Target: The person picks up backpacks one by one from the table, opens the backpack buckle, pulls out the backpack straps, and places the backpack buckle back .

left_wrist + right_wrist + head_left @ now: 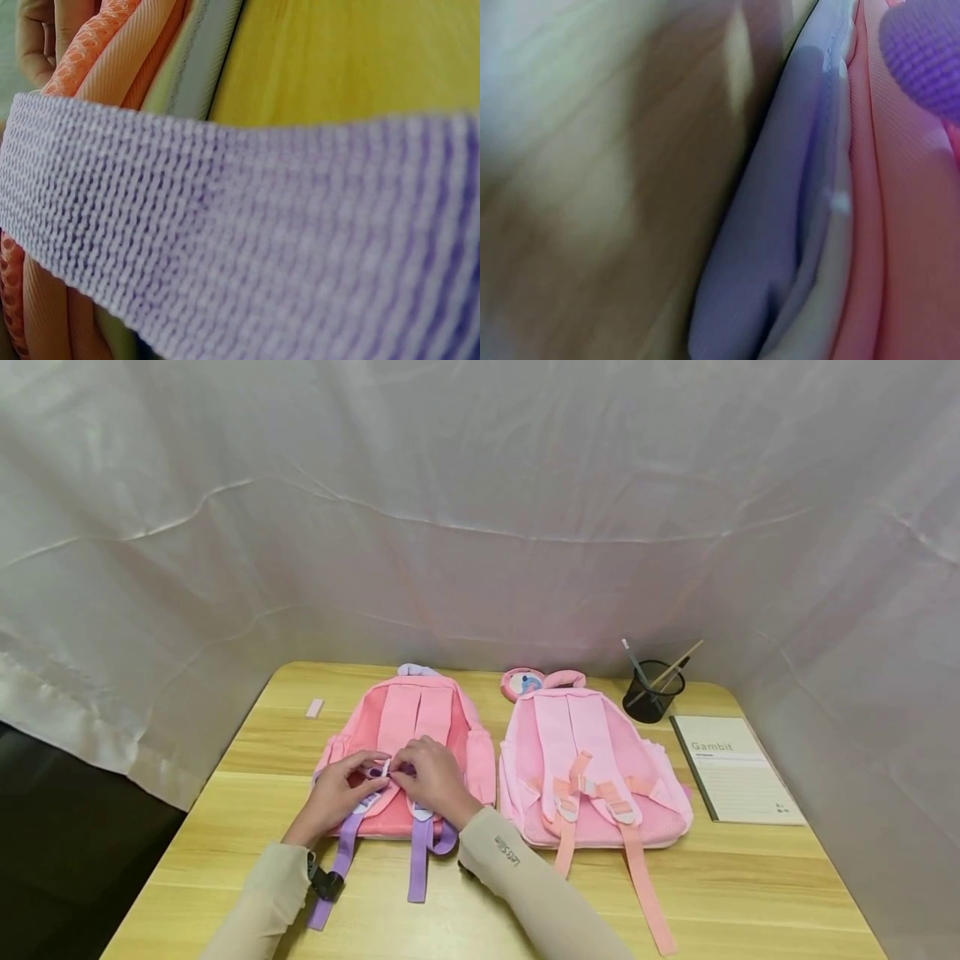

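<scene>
A coral-pink backpack (pixel 420 693) lies on the left of the table, its shoulder straps facing up and its purple strap ends (pixel 418 860) trailing toward the front. Over its middle, both hands meet at a small white buckle (pixel 386 768) on a purple chest strap. Fingers of the left hand (pixel 341 789) pinch it from the left, while the right hand (pixel 433 777) pinches from the right; the fingers partly hide it. Purple webbing (pixel 225 225) fills much of the left wrist view, with coral mesh (pixel 94 56) behind. In the right wrist view, a purple strap (pixel 926 60) crosses the corner.
Right beside it lies a light pink backpack (pixel 551 743) with peach straps and a fastened chest buckle (pixel 587 786). A notebook (pixel 738 768) and a black mesh pen cup (pixel 651 706) stand farther right. A small pale block (pixel 314 708) lies at the left.
</scene>
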The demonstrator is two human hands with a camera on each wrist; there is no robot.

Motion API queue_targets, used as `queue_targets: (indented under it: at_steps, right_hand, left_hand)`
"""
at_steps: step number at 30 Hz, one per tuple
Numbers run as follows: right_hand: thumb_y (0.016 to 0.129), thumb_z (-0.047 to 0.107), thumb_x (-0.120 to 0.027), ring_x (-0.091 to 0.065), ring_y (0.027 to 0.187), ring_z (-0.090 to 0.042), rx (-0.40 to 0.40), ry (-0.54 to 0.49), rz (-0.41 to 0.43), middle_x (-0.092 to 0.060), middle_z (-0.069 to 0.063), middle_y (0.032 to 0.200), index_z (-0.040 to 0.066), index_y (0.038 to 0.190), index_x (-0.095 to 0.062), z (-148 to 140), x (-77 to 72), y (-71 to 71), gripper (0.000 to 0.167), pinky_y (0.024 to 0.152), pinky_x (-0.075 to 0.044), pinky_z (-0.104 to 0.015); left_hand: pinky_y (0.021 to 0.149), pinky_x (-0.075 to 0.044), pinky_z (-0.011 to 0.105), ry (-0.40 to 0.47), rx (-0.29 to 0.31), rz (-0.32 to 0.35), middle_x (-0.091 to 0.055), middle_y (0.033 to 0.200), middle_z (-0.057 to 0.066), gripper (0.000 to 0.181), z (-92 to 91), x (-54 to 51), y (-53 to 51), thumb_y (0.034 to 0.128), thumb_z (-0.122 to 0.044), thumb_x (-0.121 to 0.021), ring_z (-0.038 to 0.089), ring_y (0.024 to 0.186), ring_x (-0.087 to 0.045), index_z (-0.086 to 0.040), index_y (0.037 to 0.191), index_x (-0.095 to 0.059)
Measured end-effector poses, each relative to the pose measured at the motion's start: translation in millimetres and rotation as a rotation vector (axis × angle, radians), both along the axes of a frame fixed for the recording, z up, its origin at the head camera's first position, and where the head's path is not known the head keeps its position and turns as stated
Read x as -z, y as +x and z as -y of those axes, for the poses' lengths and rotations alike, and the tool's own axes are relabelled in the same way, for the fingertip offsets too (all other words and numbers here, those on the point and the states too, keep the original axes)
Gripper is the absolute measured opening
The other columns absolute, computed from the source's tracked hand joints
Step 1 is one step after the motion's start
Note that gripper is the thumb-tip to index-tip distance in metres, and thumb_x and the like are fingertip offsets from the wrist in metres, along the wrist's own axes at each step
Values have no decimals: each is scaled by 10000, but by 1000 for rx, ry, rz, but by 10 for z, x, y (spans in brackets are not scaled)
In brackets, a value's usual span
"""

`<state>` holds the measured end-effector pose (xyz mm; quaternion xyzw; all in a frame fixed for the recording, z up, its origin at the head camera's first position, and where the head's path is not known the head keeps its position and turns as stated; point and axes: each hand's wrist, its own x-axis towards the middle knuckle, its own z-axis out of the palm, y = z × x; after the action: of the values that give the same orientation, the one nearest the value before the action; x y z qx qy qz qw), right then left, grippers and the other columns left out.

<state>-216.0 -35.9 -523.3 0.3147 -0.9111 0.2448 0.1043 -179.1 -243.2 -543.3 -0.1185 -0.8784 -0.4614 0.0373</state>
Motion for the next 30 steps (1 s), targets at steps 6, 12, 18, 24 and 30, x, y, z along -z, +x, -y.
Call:
queue_targets:
  at_steps: [6,12,18,24,30]
  right_hand:
    - [846,264,-845,-578,889,-81,9,-22,36,-689,104,909,248,957,-796,-35,-9,14,123,780,-479,-221]
    - [834,250,-846,-576,889,-91,30,-23,45,-676,95,900,230,943,-798,-37,-22,33,120,778,-481,-226]
    - [859,237,-838,-573,884,-92,35,-19,55,-676,89,899,233,901,-801,-5,-40,45,56,788,-482,-230]
    - [874,243,-835,-570,880,-87,14,-33,53,-681,90,899,231,909,-808,34,-42,50,46,783,-478,-215]
    - [863,222,-838,-566,868,-83,0,-53,57,-681,89,887,228,912,-810,31,-50,48,57,770,-473,-207]
  left_hand:
    - [801,-532,225,9,-4,11,-756,1060,-37,349,8,0,7,939,-304,-778,118,919,-664,-246,1274,-698]
    - [805,-536,224,11,-2,3,-755,1056,-37,351,17,-8,15,937,-312,-779,115,923,-670,-259,1274,-698]
    - [806,-538,228,-2,-1,-9,-752,1072,-34,348,21,-9,13,939,-314,-775,122,926,-665,-261,1274,-696]
    - [820,-528,228,-5,-2,-10,-745,1094,-43,354,15,2,8,940,-326,-773,118,936,-646,-259,1280,-697]
    - [819,-531,228,2,8,-17,-747,1097,-33,353,11,12,-3,944,-308,-772,108,935,-649,-246,1283,-698]
